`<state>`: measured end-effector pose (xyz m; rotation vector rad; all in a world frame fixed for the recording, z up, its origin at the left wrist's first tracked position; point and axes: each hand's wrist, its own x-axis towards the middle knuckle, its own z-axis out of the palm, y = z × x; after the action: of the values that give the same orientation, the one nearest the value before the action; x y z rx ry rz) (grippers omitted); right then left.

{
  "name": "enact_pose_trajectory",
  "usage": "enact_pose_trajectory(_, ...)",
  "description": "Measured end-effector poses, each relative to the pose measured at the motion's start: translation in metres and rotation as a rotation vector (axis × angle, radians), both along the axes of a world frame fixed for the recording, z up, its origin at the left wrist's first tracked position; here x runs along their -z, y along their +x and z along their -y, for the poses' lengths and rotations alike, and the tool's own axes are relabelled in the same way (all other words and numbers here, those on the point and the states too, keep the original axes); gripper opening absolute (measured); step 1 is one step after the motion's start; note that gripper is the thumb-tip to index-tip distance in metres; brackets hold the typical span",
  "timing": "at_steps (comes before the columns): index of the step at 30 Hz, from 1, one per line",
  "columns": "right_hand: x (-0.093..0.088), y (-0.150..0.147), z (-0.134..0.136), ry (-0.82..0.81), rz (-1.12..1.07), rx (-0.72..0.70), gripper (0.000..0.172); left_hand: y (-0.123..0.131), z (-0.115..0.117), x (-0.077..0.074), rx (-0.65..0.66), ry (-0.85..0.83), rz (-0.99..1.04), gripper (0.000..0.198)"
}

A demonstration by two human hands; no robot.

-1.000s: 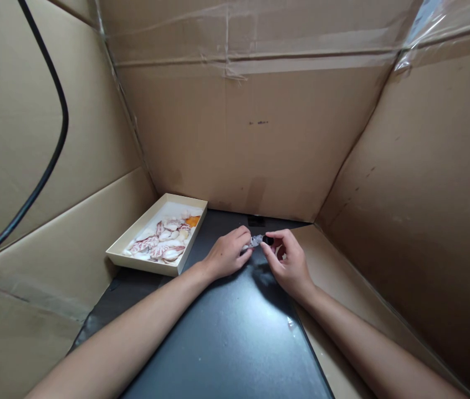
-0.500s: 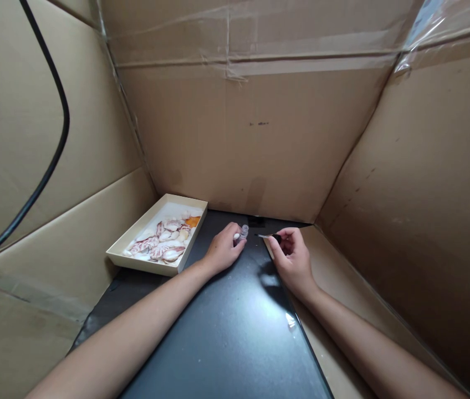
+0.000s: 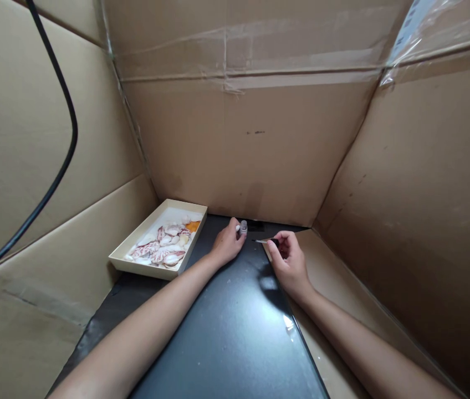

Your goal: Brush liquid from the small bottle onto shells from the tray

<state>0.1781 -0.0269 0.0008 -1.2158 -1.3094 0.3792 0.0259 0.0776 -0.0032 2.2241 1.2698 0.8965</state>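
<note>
At the far left, a black cable (image 3: 74,127) curves down in front of the left cardboard wall (image 3: 19,149). Next comes a shallow cream tray (image 3: 147,270), set at an angle near the rear left corner of the dark worktop (image 3: 218,321); it contains a white lining (image 3: 168,215) and a heap of shells (image 3: 170,244), several pale, others streaked reddish-brown, with an orange piece (image 3: 193,226) at the far right of the heap. To the right of the tray, the left hand (image 3: 227,243) extends over the worktop, its grip clamped on a small clear bottle (image 3: 244,227), which stands roughly upright at the fingertips with its neck uppermost. A small white object (image 3: 238,228), too small to identify, shows beside the bottle at the same fingers. Behind rises the rear cardboard wall (image 3: 235,166). Just right of the bottle, and apart from it, a thin-stemmed applicator (image 3: 260,241) with a black cap (image 3: 275,242) points leftward; the right hand (image 3: 291,263) has its grip closed on the cap between thumb and fingers. Beneath and beyond this hand lies a flat cardboard sheet (image 3: 326,266), bounded at the far right by the right cardboard wall (image 3: 418,194).
</note>
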Motion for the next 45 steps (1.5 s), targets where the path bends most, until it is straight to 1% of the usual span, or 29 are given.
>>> enact_pose_trajectory(2,0.0,0.0,0.0,0.006,0.0,-0.002,0.019,0.001,-0.001,-0.002,-0.006,-0.015,0.008,0.017)
enact_pose_trajectory(4,-0.001,0.001,0.0,0.012,-0.001,0.004,0.019,-0.001,0.002,-0.003,-0.021,0.014,0.035,0.023)
enact_pose_trajectory(6,-0.002,0.0,0.001,0.016,-0.011,0.016,0.018,-0.004,0.008,-0.004,-0.045,0.057,0.074,0.024)
enact_pose_trajectory(8,-0.003,0.0,0.001,0.018,-0.028,0.024,0.018,-0.009,0.018,-0.006,-0.038,0.058,0.119,0.015)
enact_pose_trajectory(9,-0.003,0.0,0.001,0.019,-0.034,0.024,0.017,-0.011,0.024,-0.006,-0.005,0.04,0.153,0.008)
enact_pose_trajectory(10,-0.003,0.0,0.001,0.019,-0.038,0.018,0.017,-0.013,0.03,-0.006,0.047,0.011,0.202,0.006)
enact_pose_trajectory(12,-0.002,0.0,0.0,0.014,-0.044,-0.004,0.016,-0.016,0.042,-0.007,0.163,-0.126,0.31,0.014)
enact_pose_trajectory(15,0.0,0.0,-0.002,0.001,-0.049,-0.041,0.015,-0.017,0.054,-0.007,0.261,-0.406,0.453,0.011)
enact_pose_trajectory(16,0.001,0.001,-0.002,-0.006,-0.045,-0.053,0.015,-0.017,0.055,-0.007,0.281,-0.472,0.481,0.009)
enact_pose_trajectory(19,0.0,0.0,0.0,-0.029,-0.017,-0.088,0.015,-0.017,0.053,-0.007,0.312,-0.569,0.506,0.012)
enact_pose_trajectory(23,-0.003,-0.001,0.003,-0.025,0.036,-0.109,0.014,-0.018,0.049,-0.008,0.315,-0.592,0.485,0.018)
enact_pose_trajectory(29,-0.006,0.0,0.003,-0.027,0.074,-0.115,0.016,-0.017,0.052,-0.011,0.362,-0.493,0.445,0.023)
enact_pose_trajectory(32,-0.005,0.0,0.002,-0.031,0.07,-0.089,0.015,-0.016,0.052,-0.011,0.383,-0.474,0.455,0.026)
enact_pose_trajectory(35,-0.005,-0.001,0.003,-0.004,0.073,-0.074,0.014,-0.016,0.051,-0.01,0.386,-0.493,0.461,0.027)
enact_pose_trajectory(39,-0.005,-0.002,0.004,-0.007,0.114,-0.11,0.014,-0.017,0.051,-0.01,0.377,-0.53,0.457,0.028)
enact_pose_trajectory(43,-0.004,-0.002,0.004,0.005,0.114,-0.066,0.012,-0.017,0.05,-0.01,0.363,-0.583,0.477,0.031)
enact_pose_trajectory(45,-0.004,-0.002,0.005,0.021,0.107,-0.081,0.011,-0.018,0.05,-0.01,0.364,-0.607,0.482,0.032)
